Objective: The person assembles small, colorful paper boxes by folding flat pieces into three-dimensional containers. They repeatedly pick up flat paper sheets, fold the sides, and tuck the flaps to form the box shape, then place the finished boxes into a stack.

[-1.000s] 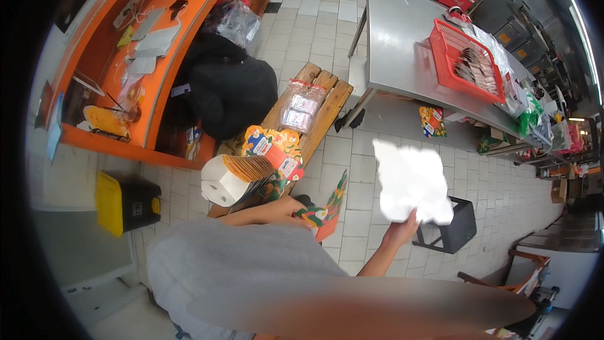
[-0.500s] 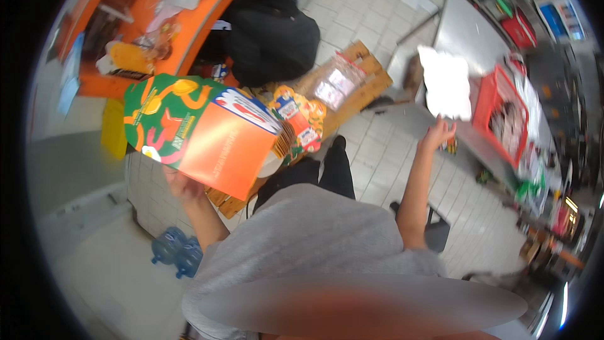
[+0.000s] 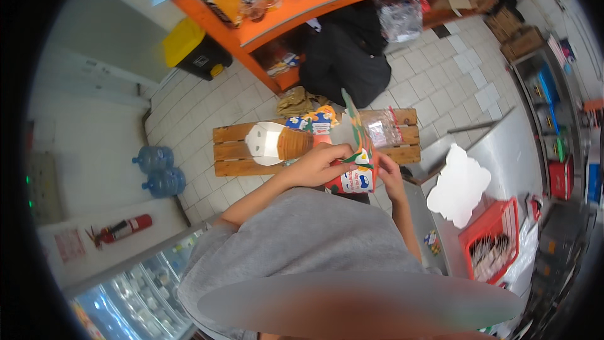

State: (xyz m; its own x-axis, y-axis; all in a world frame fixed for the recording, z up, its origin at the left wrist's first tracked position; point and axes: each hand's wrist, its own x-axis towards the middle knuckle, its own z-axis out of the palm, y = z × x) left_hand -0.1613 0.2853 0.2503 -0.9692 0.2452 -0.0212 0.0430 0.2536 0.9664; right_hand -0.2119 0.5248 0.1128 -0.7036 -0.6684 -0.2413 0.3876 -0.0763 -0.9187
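Observation:
In front of my belly I hold a printed cardboard carton (image 3: 357, 180), red and white with green and orange patterns. One green panel stands up from it, edge-on to the view. My left hand (image 3: 323, 165) grips its left side, thumb and fingers closed on the card near the base of that panel. On the other side my right hand (image 3: 389, 175) has its fingers closed on the carton's right edge. Just beyond, on a slatted wooden bench (image 3: 231, 164), lie a stack of brown folded cartons (image 3: 294, 143) with a white end piece (image 3: 264, 143), and flat colourful printed cartons (image 3: 318, 118).
A clear plastic bag of packets (image 3: 381, 131) lies on the bench's right end. To the right stands a metal table with a white scalloped sheet (image 3: 458, 184) and a red basket (image 3: 462, 239). An orange counter (image 3: 270, 25), black bag (image 3: 346, 56) and yellow-lidded bin (image 3: 189, 47) stand beyond.
My view has turned to the right. The carton, held out at the left by my left hand, is now before my body, and my right hand has come in from the right to grip it.

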